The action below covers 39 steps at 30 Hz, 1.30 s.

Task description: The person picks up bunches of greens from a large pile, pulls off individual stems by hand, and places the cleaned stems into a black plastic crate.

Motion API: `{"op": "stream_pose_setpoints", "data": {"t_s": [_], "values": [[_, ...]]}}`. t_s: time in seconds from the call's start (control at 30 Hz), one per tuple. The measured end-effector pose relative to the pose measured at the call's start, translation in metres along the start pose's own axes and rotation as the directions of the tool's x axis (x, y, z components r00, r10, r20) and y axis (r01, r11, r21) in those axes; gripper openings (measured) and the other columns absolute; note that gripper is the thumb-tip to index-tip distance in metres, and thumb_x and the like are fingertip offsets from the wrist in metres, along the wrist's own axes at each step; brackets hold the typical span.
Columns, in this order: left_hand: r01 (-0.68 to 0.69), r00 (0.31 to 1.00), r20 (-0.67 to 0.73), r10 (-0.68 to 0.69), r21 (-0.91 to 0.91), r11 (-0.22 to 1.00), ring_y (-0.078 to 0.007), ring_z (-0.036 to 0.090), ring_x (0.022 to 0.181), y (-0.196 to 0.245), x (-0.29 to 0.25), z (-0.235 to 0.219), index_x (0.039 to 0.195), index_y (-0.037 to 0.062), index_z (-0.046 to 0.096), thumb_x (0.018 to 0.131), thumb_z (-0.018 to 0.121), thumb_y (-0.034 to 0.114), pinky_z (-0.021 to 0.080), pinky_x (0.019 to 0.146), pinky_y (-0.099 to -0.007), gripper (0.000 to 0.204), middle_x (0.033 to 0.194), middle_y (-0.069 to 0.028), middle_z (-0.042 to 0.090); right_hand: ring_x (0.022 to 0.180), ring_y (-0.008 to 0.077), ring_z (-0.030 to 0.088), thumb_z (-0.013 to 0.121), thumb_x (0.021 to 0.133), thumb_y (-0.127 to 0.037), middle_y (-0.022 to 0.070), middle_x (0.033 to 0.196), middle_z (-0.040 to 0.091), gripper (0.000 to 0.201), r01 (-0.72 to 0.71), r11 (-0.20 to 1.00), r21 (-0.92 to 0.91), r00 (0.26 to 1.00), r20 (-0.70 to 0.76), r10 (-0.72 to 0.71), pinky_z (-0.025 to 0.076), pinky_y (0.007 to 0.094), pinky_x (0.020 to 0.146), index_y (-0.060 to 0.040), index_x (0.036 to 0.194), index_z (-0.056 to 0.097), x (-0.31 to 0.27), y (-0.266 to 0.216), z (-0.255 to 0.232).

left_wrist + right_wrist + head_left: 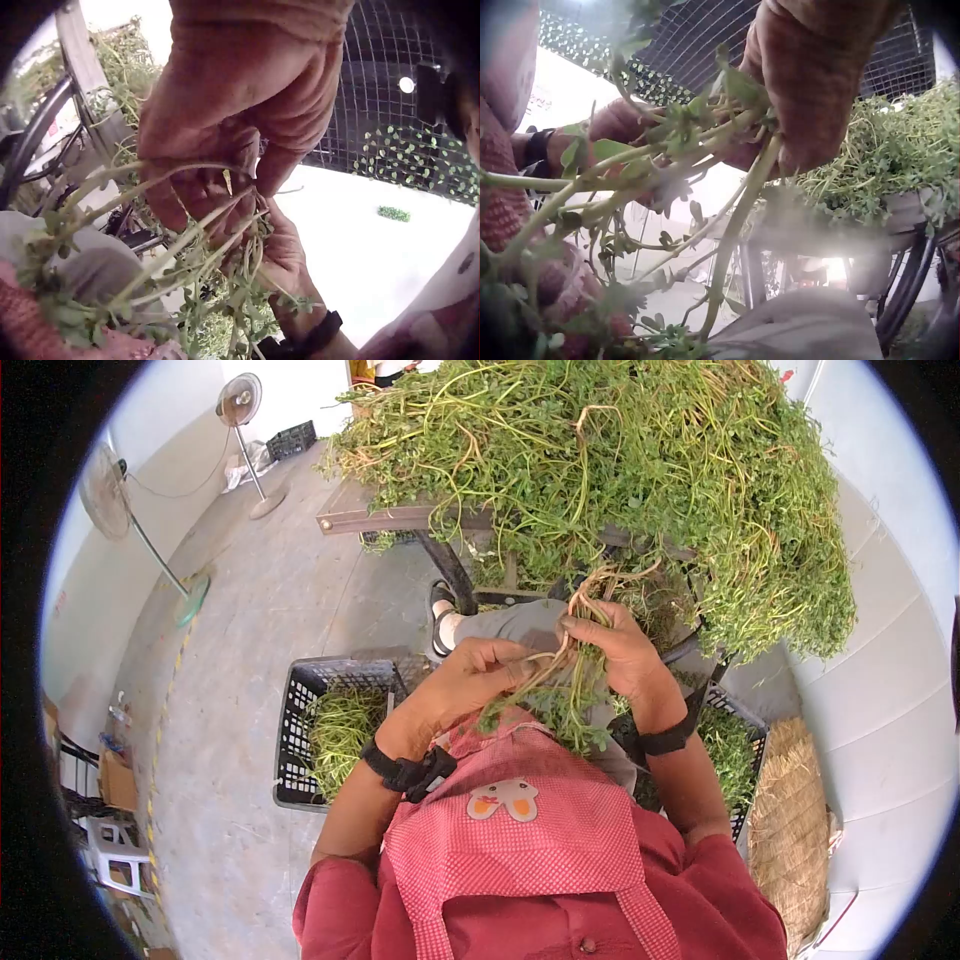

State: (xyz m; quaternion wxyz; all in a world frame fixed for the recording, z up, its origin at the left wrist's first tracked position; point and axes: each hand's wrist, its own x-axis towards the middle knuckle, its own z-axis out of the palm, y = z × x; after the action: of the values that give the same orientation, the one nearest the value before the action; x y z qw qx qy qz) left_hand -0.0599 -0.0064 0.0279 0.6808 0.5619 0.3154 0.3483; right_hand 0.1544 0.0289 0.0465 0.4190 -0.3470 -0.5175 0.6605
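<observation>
My right hand [628, 655] grips a small bunch of green leafy stems [585, 680] over my lap, its pale brown root ends sticking up past the thumb. Just to the left, my left hand [475, 682] pinches a thin stem of the same bunch between thumb and fingers. In the left wrist view the left hand [240, 82] is close above the stems [176, 251], which fan down to the left. The right wrist view shows thick stems [727, 232] with small rounded leaves hanging below the right hand [810, 90].
A large heap of the same plants [600, 450] covers the table [370, 515] ahead and spills over its edge. Black crates [295, 760] with greens stand on both sides of me. A straw-coloured bundle [790, 830] lies at right, and stand fans [240, 405] are at the far left.
</observation>
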Motion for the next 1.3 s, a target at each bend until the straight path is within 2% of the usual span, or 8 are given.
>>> {"op": "stream_pose_setpoints", "data": {"t_s": [0.2,0.27,0.73,0.83,0.93,1.03,1.1,1.3], "values": [[-0.1,0.995,0.008,0.1,0.114,0.988,-0.0033,0.052,0.067,0.004,0.0,-0.005,0.1,0.0002,0.062,0.091,0.055,0.018,0.041,0.06,-0.0171,0.021,0.078,0.0029,0.061,0.066,0.011,0.059,0.068,0.082,-0.018,0.0037,0.077,0.062,0.023,0.098,0.994,-0.049,0.993,-0.064,-0.101,0.049,0.0249,0.059,-0.0007,0.095,0.06,-0.003,0.002,0.0],[0.083,0.996,0.03,-0.081,-0.046,0.996,-0.0034,0.049,0.06,0.016,-0.002,-0.006,0.098,0.0002,0.062,0.091,0.055,0.02,0.039,0.053,-0.0168,0.022,0.074,0.0022,0.06,0.066,0.011,0.059,0.068,0.083,-0.018,0.0039,0.077,0.063,0.023,0.124,0.988,-0.087,0.99,-0.058,-0.129,0.049,0.0251,0.059,-0.0004,0.095,0.061,-0.002,0.003,-0.003],[0.201,0.96,0.238,-0.149,-0.211,0.956,-0.0167,0.063,0.069,-0.002,0.001,-0.012,0.097,-0.0015,0.059,0.093,0.05,0.014,0.05,0.062,-0.0269,0.018,0.076,-0.0069,0.062,0.065,0.0107,0.059,0.065,0.085,-0.013,0.0034,0.075,0.063,0.013,0.215,0.943,-0.256,0.97,-0.054,-0.236,0.048,0.0248,0.06,-0.0029,0.092,0.061,-0.005,0.008,-0.001],[-0.022,0.999,0.044,0.006,0.364,0.931,-0.0167,0.062,0.068,-0.013,0.008,-0.005,0.097,-0.0017,0.06,0.094,0.046,0.014,0.046,0.061,-0.0282,0.021,0.072,-0.0065,0.06,0.064,0.0101,0.059,0.065,0.085,-0.013,0.0033,0.075,0.063,0.014,0.207,0.926,-0.315,0.965,-0.09,-0.246,0.048,0.0246,0.059,-0.0023,0.092,0.06,-0.007,0.01,0.003],[-0.129,0.92,-0.108,0.377,0.825,0.551,-0.0108,0.054,0.063,-0.025,0.015,-0.006,0.097,-0.0002,0.061,0.095,0.044,0.015,0.04,0.056,-0.0271,0.023,0.07,-0.0015,0.056,0.064,0.0093,0.06,0.066,0.085,-0.014,0.0037,0.074,0.063,0.018,0.239,0.885,-0.399,0.951,-0.087,-0.296,0.049,0.0239,0.057,0.0003,0.094,0.06,-0.015,0.008,0.024],[-0.063,0.856,-0.308,0.414,0.733,0.677,-0.0072,0.048,0.061,-0.037,0.022,-0.017,0.096,0.0015,0.061,0.095,0.046,0.018,0.037,0.052,-0.0247,0.023,0.071,0.0002,0.054,0.064,0.0096,0.061,0.066,0.084,-0.014,0.0048,0.075,0.062,0.022,0.324,0.826,-0.461,0.925,-0.027,-0.378,0.051,0.0226,0.055,0.0033,0.097,0.059,-0.024,0.0,0.036],[-0.053,0.891,-0.415,0.183,0.307,0.95,-0.0054,0.045,0.057,-0.038,0.018,-0.022,0.095,0.0029,0.062,0.093,0.052,0.022,0.033,0.05,-0.0217,0.022,0.069,-0.0005,0.056,0.062,0.0112,0.062,0.065,0.085,-0.014,0.006,0.075,0.062,0.021,0.352,0.855,-0.38,0.923,-0.011,-0.384,0.051,0.0237,0.052,0.0023,0.096,0.059,-0.022,-0.004,0.032],[-0.165,0.85,-0.512,0.124,-0.036,0.986,-0.0016,0.033,0.043,-0.019,0.006,-0.025,0.084,0.0075,0.06,0.089,0.062,0.026,0.022,0.039,-0.0184,0.019,0.061,0.0023,0.054,0.057,0.0156,0.062,0.065,0.085,-0.014,0.0082,0.072,0.062,0.015,0.179,0.984,0.015,0.949,-0.267,-0.169,0.05,0.0268,0.044,-0.0007,0.089,0.06,-0.011,-0.003,0.021]]}}
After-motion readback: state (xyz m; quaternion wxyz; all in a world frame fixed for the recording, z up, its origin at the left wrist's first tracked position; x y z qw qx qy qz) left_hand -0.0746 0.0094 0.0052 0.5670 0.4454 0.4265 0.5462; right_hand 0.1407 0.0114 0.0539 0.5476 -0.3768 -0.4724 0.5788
